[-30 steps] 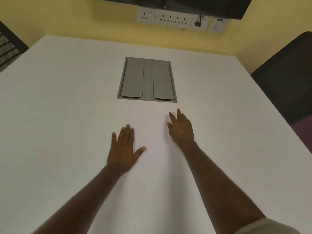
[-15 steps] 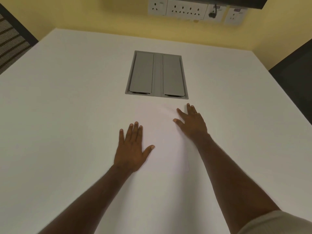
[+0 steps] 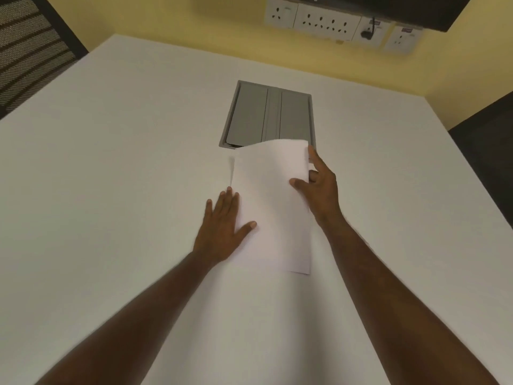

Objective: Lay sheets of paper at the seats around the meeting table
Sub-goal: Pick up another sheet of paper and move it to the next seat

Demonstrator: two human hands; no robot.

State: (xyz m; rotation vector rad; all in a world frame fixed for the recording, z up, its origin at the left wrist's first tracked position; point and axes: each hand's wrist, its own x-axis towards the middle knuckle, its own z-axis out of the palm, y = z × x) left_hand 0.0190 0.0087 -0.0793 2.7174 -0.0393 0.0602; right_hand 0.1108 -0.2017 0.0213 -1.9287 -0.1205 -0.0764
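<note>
A sheet of paper (image 3: 273, 207) is being pinched at its right edge by the right hand (image 3: 319, 190), thumb on top and fingers beneath, so that its far end is being curled up off the counter (image 3: 111, 190). The left hand (image 3: 223, 226) is being pressed flat, fingers spread, on the sheet's left edge. The sheet is being kept at the counter's middle, its raised end overlapping the near edge of the grey cable hatch (image 3: 270, 115). If it is being lifted while pinned, a crease or tear is being risked.
</note>
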